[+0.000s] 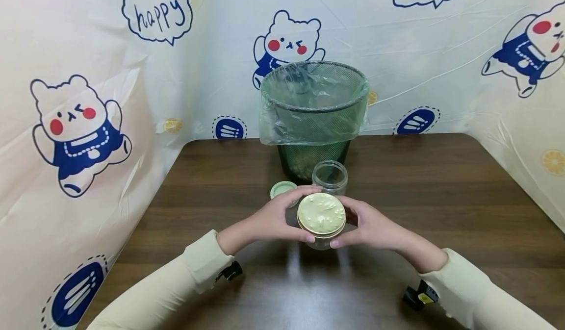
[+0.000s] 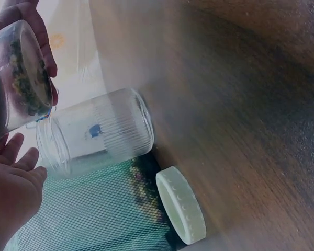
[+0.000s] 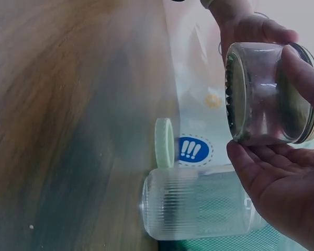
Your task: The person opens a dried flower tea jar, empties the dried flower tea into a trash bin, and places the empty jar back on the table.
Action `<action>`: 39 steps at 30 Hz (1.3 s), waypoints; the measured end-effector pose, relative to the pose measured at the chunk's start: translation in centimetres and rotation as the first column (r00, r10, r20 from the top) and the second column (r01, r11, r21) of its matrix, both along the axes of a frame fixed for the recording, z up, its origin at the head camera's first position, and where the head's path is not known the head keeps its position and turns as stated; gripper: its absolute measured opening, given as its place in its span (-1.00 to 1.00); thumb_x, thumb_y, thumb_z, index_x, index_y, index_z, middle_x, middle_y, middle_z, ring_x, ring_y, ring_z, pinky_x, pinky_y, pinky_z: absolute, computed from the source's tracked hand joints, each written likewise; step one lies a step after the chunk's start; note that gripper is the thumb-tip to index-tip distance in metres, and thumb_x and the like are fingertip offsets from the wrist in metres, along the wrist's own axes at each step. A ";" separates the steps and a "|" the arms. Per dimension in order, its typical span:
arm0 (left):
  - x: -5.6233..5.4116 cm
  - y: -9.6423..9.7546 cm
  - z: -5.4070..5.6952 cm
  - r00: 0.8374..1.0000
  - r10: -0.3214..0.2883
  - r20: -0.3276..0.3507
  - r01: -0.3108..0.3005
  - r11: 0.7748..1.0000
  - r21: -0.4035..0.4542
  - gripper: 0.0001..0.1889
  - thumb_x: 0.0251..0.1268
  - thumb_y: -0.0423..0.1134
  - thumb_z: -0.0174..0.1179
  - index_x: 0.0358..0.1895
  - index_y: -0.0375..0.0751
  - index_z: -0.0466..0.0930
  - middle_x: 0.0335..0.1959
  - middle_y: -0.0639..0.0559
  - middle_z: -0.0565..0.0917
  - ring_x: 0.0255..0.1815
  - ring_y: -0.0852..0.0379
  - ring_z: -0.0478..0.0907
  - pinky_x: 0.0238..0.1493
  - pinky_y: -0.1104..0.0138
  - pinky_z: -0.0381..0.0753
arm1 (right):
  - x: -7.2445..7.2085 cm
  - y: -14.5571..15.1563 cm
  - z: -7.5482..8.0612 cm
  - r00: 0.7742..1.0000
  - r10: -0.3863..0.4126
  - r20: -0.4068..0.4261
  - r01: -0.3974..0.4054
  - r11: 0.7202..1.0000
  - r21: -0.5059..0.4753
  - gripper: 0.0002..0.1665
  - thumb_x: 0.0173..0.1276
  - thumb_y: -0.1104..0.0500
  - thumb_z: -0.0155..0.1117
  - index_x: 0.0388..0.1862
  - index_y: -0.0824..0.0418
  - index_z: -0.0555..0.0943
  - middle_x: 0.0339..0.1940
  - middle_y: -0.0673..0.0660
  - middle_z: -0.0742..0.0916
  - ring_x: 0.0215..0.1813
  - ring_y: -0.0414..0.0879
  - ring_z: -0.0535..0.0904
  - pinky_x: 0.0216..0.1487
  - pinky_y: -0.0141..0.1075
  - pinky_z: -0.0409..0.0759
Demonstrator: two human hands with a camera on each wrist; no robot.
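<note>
Both hands hold a short clear glass jar (image 3: 259, 99) with a gold lid (image 1: 321, 214), raised over the table. My left hand (image 1: 278, 219) grips its left side and my right hand (image 1: 375, 226) its right, thumbs at the near side. Some dark, greenish-yellow dried bits (image 2: 29, 78) lie at the jar's bottom in the left wrist view. Just behind stands a taller, uncapped clear jar (image 1: 332, 177) with ribbed lower walls (image 3: 172, 204). A pale green screw lid (image 1: 282, 189) lies beside it to the left, partly behind my left fingers.
A mesh wastebasket (image 1: 313, 161) with a green plastic liner (image 1: 309, 126) stands at the back of the brown wooden table (image 1: 198, 192). A white printed sheet (image 1: 220, 36) hangs behind and along the sides.
</note>
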State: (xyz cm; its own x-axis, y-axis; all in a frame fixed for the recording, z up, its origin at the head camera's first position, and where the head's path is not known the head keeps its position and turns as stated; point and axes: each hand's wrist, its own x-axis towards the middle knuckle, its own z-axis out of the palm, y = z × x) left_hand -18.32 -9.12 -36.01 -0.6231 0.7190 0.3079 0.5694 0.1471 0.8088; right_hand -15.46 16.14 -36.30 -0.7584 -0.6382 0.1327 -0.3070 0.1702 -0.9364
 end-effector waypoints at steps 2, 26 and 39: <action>-0.1 0.1 0.0 1.000 0.012 0.003 -0.012 1.000 0.009 -0.11 -0.12 -0.29 0.56 0.39 -0.16 0.33 0.33 0.08 0.42 0.35 0.16 0.29 0.33 0.02 0.23 | -0.3 0.0 0.0 1.000 -0.008 -0.009 0.008 1.000 0.001 -0.08 0.02 0.26 0.58 0.34 0.33 0.34 0.16 0.15 0.59 0.21 0.03 0.49 0.22 -0.30 0.41; -0.5 0.5 0.5 0.989 0.138 -0.051 -0.128 0.978 0.164 -0.17 -0.12 -0.33 0.52 0.36 -0.23 0.39 0.27 0.10 0.50 0.27 0.09 0.40 0.26 0.14 0.34 | -1.5 -0.6 1.5 0.993 -0.072 -0.093 0.076 0.996 0.044 -0.15 0.03 0.24 0.58 0.31 0.31 0.41 0.11 0.11 0.62 0.14 -0.03 0.54 0.19 -0.26 0.45; 0.3 1.6 1.3 0.930 0.367 -0.004 -0.358 0.911 0.203 -0.21 -0.13 -0.20 0.57 0.27 -0.10 0.42 0.15 0.10 0.52 0.13 0.17 0.43 0.18 0.14 0.38 | -1.7 -1.8 2.5 0.961 -0.240 -0.139 0.248 0.968 0.044 -0.29 0.05 0.24 0.57 0.19 0.35 0.50 0.03 0.15 0.65 0.05 -0.02 0.55 0.09 -0.17 0.53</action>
State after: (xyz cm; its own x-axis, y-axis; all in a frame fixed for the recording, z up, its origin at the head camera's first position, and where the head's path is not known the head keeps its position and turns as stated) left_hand -18.03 -7.48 -34.72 -0.8131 0.3689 0.4503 0.5404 0.1909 0.8195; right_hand -17.12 14.39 -33.80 -0.8703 -0.4459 0.2090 -0.3693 0.3102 -0.8760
